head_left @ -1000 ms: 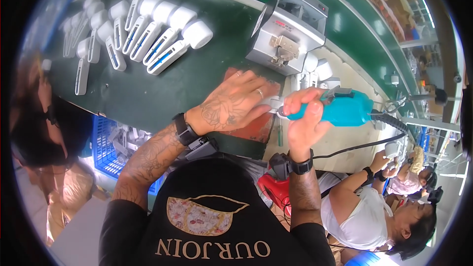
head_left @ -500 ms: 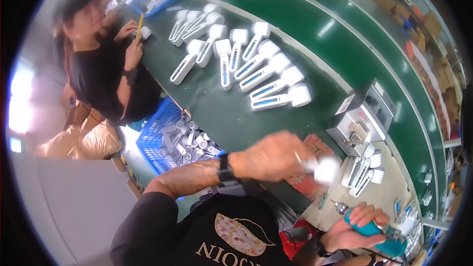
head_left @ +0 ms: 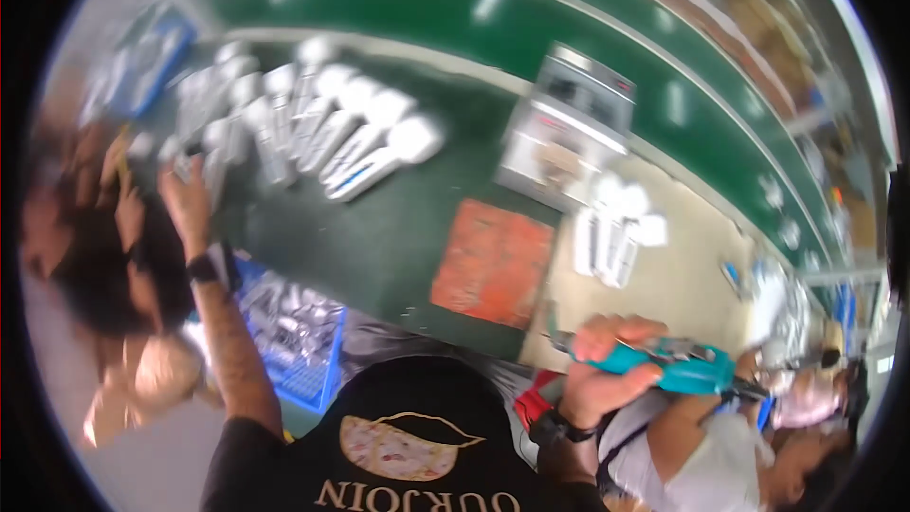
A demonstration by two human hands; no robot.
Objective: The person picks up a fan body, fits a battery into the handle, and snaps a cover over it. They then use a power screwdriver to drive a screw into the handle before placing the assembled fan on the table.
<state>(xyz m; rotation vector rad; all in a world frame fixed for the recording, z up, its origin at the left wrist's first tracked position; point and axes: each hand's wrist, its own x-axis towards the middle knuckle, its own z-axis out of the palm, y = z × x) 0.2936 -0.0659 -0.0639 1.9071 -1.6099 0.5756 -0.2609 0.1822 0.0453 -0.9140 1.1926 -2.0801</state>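
My left arm stretches out to the far left of the bench, where my left hand (head_left: 185, 192) is closed, as far as the blur shows, on a white round-headed handheld device (head_left: 172, 148). Beside it stands a row of similar white devices (head_left: 355, 166), with blue strips showing on some handles. Low on the right, my right hand (head_left: 607, 370) grips a teal electric screwdriver (head_left: 697, 369), its tip pointing left over the bench edge. A worn red mat (head_left: 493, 261) lies between my two hands on the green bench top (head_left: 398, 256).
Behind the mat stands a metal-fronted box machine (head_left: 559, 133). Several white devices (head_left: 616, 237) lie on a beige board (head_left: 697, 270). A blue crate (head_left: 327, 360) of grey-white parts sits below the bench. One co-worker's hand (head_left: 130, 213) is near my left hand; another person (head_left: 701, 455) is at right.
My left hand has carried the white device from above the red mat to the far left end of the row. The view has turned, and the screwdriver now lies more level in my right hand.
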